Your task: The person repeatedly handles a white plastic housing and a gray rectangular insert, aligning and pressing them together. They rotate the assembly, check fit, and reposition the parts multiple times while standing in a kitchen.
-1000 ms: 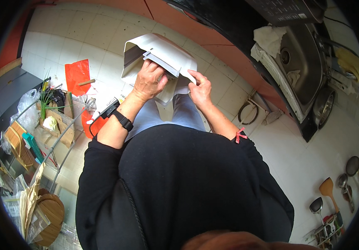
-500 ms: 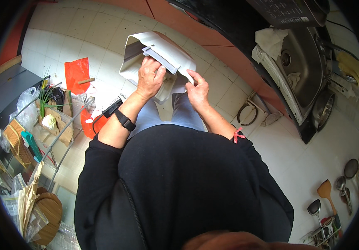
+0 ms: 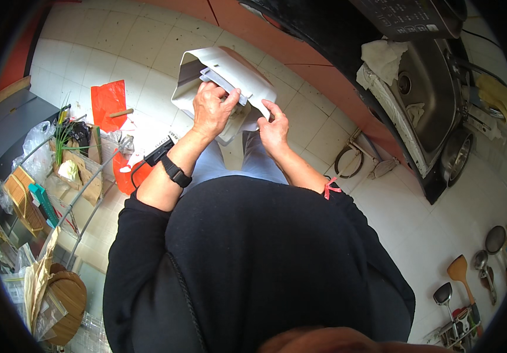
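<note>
A white, hollow plastic housing (image 3: 213,57) is held over my legs, its wide open side facing left. My left hand (image 3: 211,112) reaches to that opening, fingers closed on a pale grey flat plastic piece (image 3: 230,86) that lies along the housing's wall. The left fingertips are partly hidden behind this piece. At the housing's near right corner, my right hand (image 3: 275,130) pinches the white edge between thumb and fingers. Much of the inside is hidden by my hands.
A wire rack (image 3: 85,191) with bags and greens stands at left, near a red plastic bag (image 3: 107,106) on the tiled floor. On the right are a counter with a steel sink (image 3: 436,94), a metal bowl (image 3: 457,157) and hanging utensils, including a brown spatula (image 3: 459,269).
My left thumb has moved up onto the grey piece, which has shifted slightly within the housing. The right hand has moved slightly left and down along the edge.
</note>
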### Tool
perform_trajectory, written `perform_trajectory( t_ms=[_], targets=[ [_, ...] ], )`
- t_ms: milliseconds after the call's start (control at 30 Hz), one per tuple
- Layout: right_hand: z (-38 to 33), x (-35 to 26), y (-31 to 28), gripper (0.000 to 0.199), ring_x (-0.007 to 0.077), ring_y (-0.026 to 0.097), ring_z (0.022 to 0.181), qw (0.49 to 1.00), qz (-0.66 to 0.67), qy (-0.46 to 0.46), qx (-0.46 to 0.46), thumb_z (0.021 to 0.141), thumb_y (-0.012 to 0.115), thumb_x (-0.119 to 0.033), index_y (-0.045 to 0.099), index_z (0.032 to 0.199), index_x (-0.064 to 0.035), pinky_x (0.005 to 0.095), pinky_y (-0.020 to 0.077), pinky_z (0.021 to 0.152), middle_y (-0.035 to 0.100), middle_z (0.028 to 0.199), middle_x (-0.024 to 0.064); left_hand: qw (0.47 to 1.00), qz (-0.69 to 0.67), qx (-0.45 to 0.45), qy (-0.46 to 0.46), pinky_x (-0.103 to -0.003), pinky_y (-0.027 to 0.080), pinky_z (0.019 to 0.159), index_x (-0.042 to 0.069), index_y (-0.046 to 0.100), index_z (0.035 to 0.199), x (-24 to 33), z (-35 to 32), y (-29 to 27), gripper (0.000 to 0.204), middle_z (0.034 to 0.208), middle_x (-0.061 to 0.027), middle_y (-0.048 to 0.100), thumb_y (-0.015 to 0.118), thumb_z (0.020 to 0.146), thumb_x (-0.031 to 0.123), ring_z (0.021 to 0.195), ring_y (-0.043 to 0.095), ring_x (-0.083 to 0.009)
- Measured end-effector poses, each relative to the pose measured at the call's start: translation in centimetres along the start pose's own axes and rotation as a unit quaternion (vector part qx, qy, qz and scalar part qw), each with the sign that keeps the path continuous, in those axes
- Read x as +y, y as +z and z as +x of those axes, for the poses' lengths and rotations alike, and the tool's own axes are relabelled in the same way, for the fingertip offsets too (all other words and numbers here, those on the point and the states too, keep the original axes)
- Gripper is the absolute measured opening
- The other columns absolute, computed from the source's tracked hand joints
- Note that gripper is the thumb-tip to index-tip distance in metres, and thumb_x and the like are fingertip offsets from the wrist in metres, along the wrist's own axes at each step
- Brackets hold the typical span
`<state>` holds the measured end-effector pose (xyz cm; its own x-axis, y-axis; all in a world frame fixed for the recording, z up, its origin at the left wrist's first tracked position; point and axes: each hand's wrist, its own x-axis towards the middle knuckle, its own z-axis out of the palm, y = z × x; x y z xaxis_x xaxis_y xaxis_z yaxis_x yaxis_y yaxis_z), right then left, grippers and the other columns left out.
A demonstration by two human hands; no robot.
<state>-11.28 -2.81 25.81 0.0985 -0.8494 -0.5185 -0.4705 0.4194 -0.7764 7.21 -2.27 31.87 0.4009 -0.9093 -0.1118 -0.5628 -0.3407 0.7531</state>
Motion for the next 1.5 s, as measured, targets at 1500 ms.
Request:
perform_trajectory(
  t_ms=[1500],
  targets=[
    [-0.9,-4.4,-0.4,0.057,0.0128,0.057,0.081,0.990,0.101,0.095,0.007,0.075,0.053,0.009,0.055,0.132,0.0005,0.0258,0.0490,0.069,0.062,0.103,0.0079,0.898,-0.380,0.011,-0.221,-0.027,0.049,0.069,-0.003,0.066,0.095,-2.5,0.0,-1.8,0.021,0.081,-0.0024,0.065,0.059,0.080,0.009,0.071,0.058,-0.0105]
  ],
)
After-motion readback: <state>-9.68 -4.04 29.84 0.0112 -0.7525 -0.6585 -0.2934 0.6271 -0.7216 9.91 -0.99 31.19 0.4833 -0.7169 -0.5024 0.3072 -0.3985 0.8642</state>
